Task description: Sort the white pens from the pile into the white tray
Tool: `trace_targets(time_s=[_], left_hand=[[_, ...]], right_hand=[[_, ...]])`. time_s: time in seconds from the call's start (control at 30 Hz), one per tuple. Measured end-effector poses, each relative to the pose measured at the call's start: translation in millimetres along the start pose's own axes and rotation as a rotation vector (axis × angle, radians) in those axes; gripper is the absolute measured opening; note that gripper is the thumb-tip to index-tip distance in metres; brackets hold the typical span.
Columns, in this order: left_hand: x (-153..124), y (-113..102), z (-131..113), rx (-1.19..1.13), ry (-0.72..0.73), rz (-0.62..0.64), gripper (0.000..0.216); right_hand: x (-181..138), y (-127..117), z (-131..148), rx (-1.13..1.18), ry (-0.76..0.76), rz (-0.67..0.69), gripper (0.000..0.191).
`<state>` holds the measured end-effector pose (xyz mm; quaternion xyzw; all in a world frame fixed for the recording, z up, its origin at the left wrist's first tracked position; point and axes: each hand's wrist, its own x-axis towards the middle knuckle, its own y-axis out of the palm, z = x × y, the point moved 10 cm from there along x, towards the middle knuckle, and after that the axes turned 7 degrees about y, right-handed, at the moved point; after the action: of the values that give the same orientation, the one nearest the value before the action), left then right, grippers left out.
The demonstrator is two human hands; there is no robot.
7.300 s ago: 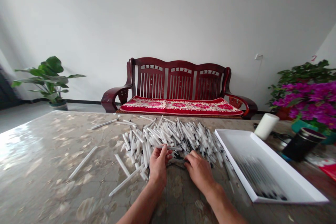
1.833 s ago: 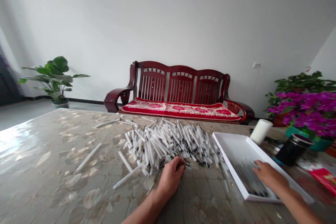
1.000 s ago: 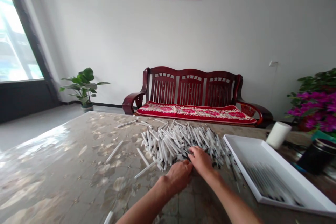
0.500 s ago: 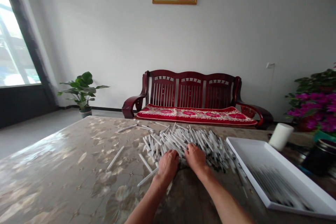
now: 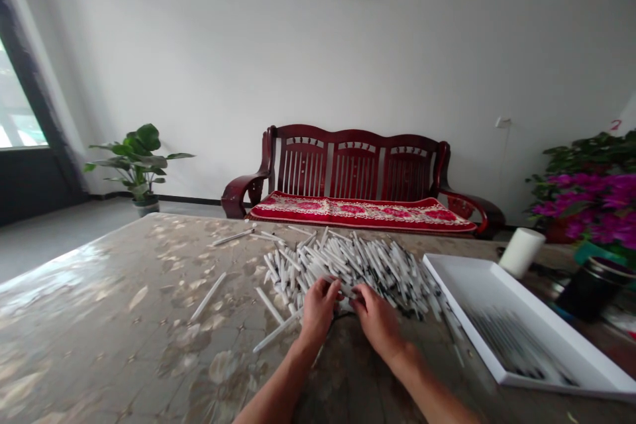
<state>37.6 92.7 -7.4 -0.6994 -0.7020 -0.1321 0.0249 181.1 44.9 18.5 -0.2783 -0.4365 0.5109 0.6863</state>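
Note:
A heap of slim white pens [image 5: 318, 255], some with dark ends, lies on the table in front of me. At its near edge, my left hand [image 5: 319, 308] is closed, thumb and fingers pinching one end of a white pen [image 5: 346, 291]. My right hand [image 5: 376, 318] pinches the other end, so the pen spans the small gap between both hands. Its finer details are blurred. To the right, a shallow white tray [image 5: 464, 321] holds a row of similar pens [image 5: 517, 344] with dark tips.
Loose pens, such as a single one [image 5: 209, 296], lie left of the heap on the patterned table [image 5: 124, 331]. Behind the tray are a white roll [image 5: 521, 252] and a dark cup [image 5: 591, 291]. Across the table stands a red wooden bench [image 5: 355, 165].
My hands have come off the heap, with a pen now held between their fingertips. The view has shifted slightly, so the room appears a little further left and higher.

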Motion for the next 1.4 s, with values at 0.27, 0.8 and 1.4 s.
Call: trace_targets(time_s=[0.27,0.8,1.4], left_hand=[[-18.7,4.5,12.7,-0.263,-0.134,-0.088,0.049],[-16.8,6.5,32.9,-0.488,-0.267,-0.17,0.034],[-14.8,8.7,31.7,-0.476,-0.336,-0.139,0.025]], right_hand=[[-16.1,-0.3,11.2,-0.445,-0.049,0.13,0.025],[-13.9,-33.4,-14.3,-0.077,-0.122,-0.258,0.021],[-18.2,-41.7,-2.5,0.041,-0.26,-0.322,0.02]])
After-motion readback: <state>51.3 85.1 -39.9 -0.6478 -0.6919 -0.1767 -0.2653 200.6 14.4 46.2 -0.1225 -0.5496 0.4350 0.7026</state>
